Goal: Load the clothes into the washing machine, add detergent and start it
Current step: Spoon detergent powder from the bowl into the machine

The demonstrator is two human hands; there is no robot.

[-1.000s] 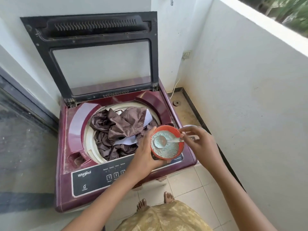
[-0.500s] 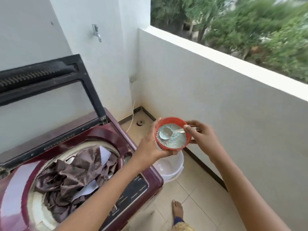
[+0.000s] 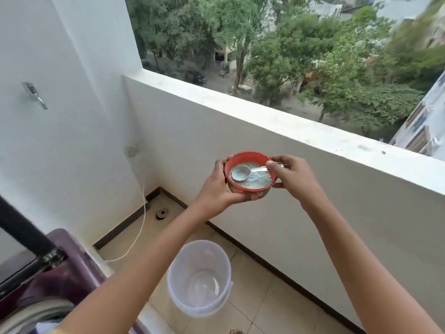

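Filling the lower left corner of the frame, the washing machine (image 3: 60,268) shows only a maroon corner of its top, a slice of the pale drum rim and the black edge of its raised lid; the clothes inside cannot be made out from here. A white cord (image 3: 140,227) runs down the wall to the tiled floor behind it. Lower centre, a clear plastic bucket (image 3: 199,278) stands on the tiles. Above it, at mid-frame, the orange bowl (image 3: 249,173) is held up in front of the balcony wall (image 3: 337,201), well apart from the machine. It holds pale blue-white detergent powder (image 3: 258,180), with a metal spoon (image 3: 240,173) lying bowl-down in it. The left hand (image 3: 216,189) cups the bowl from below and the side, fingers curled around it, arm reaching up from the lower left. The right hand (image 3: 292,175) pinches the spoon's handle at the bowl's right rim, thumb on top, forearm stretching from the lower right corner.
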